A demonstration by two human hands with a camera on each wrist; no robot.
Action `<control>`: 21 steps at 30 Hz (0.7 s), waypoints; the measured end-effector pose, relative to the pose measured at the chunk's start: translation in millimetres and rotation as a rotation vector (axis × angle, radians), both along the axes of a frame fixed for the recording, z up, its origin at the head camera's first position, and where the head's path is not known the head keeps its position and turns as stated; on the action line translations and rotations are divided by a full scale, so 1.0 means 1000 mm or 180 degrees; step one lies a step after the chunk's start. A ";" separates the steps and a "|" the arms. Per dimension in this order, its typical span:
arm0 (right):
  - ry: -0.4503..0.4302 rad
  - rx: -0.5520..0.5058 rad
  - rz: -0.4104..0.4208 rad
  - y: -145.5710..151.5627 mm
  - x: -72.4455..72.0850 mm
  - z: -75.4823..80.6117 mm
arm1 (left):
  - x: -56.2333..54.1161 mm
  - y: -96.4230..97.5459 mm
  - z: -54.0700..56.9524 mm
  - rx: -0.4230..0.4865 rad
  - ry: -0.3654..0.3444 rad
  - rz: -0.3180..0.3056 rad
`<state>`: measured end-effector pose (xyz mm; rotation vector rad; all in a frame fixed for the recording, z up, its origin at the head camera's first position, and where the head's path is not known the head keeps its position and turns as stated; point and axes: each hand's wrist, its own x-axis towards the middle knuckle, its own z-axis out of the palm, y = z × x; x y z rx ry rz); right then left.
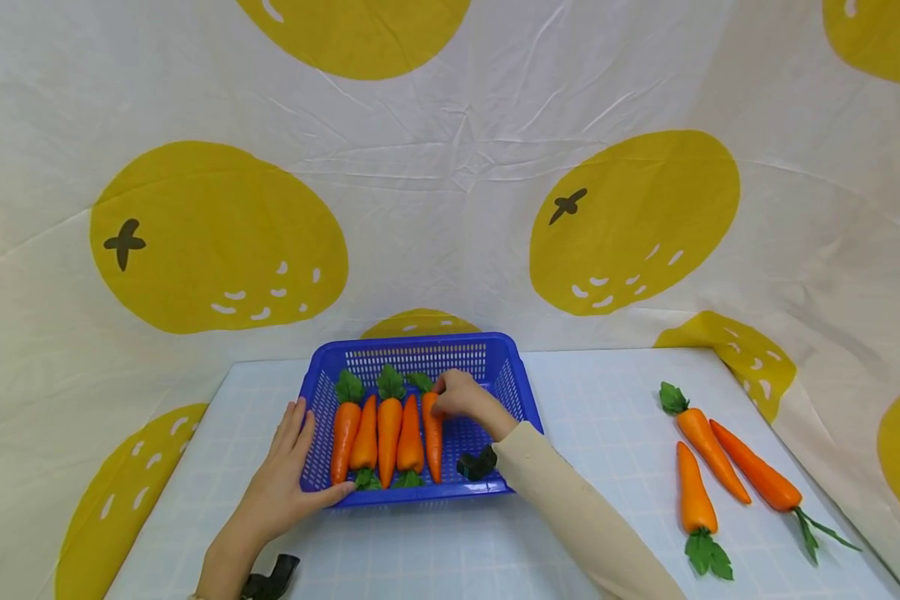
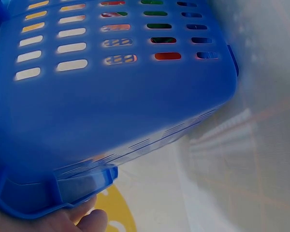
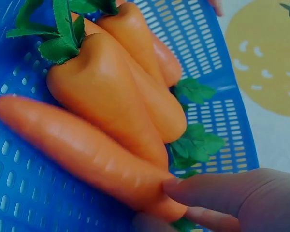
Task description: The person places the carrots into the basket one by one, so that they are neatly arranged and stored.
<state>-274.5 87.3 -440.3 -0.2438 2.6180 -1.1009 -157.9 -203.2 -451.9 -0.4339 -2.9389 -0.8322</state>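
A blue plastic basket (image 1: 420, 497) with slotted walls holds a row of several orange carrots with green leaf tops. My right hand (image 1: 468, 398) reaches inside and pinches the rightmost carrot (image 1: 433, 446) near its leafy end. In the right wrist view, thumb and fingers grip the thick end of this carrot (image 3: 87, 150), which lies beside another carrot (image 3: 106, 92). At the basket's left front corner rests my left hand (image 1: 273, 487), fingers extended along the left side and thumb on the front rim. The left wrist view shows its fingers (image 2: 93, 221) at the basket's rim.
Three more carrots lie on the table at the right: one with leaves at the back (image 1: 712, 454), one in front (image 1: 695, 496) and one farther right (image 1: 757, 467). A cloth (image 1: 450, 225) printed with yellow fruit hangs behind the pale checked table (image 1: 592, 417).
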 end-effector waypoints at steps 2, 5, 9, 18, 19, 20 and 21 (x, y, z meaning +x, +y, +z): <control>0.0016 0.0026 0.0059 -0.001 0.000 0.000 | 0.000 0.000 0.000 -0.0001 -0.0006 0.0004; 0.0035 0.0064 0.0118 -0.002 0.000 0.000 | 0.000 0.000 0.001 -0.0008 -0.0010 0.0004; 0.0023 0.0085 0.0114 -0.003 0.001 0.000 | 0.001 0.000 0.002 -0.0019 -0.0007 0.0004; 0.0149 -0.0026 0.0008 0.001 -0.001 0.006 | 0.001 0.001 0.003 -0.0003 -0.0022 -0.0004; 0.0227 -0.0017 -0.0008 0.001 -0.001 0.007 | 0.001 0.001 0.003 0.0002 -0.0025 -0.0006; 0.0286 -0.0017 -0.0026 0.002 -0.001 0.008 | 0.001 0.001 0.003 0.0008 -0.0028 -0.0007; 0.0333 -0.0015 -0.0046 0.002 -0.001 0.010 | 0.001 0.001 0.003 0.0010 -0.0030 -0.0006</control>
